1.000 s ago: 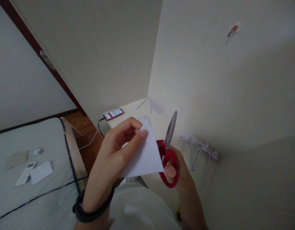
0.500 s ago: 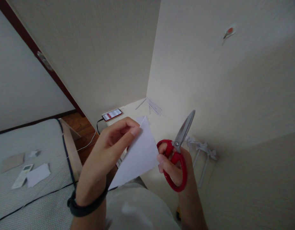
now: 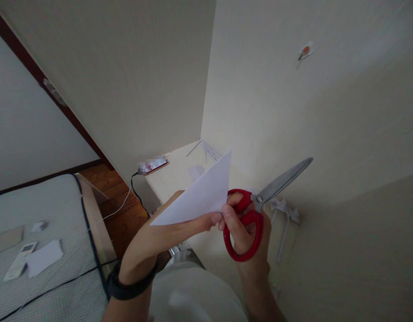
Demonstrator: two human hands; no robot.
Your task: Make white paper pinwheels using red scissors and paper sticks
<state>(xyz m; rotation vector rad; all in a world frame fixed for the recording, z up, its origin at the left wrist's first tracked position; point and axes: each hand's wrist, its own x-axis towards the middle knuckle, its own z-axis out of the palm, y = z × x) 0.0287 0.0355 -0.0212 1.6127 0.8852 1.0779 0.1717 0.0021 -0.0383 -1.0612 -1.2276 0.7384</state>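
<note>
My left hand (image 3: 179, 226) holds a white folded paper triangle (image 3: 201, 194) from beneath, its point aimed up and to the right; the paper hides most of the fingers. A dark band (image 3: 125, 286) circles that wrist. My right hand (image 3: 246, 237) grips red-handled scissors (image 3: 260, 210), fingers through the loops. Their grey blades are together and point right and slightly up, just right of the paper's lower edge.
A narrow pale table (image 3: 179, 172) runs into the wall corner, carrying a phone on a cable (image 3: 152, 165), thin paper strips (image 3: 209, 150) and white paper bows (image 3: 285, 210). At the left a grey mattress (image 3: 41, 250) holds a remote (image 3: 20, 264), paper (image 3: 45, 257) and cardboard (image 3: 6, 237).
My left hand has turned palm-up, swinging the paper triangle flatter with its tip now up-right. The scissors have tilted from nearly upright to pointing right. The view has shifted slightly.
</note>
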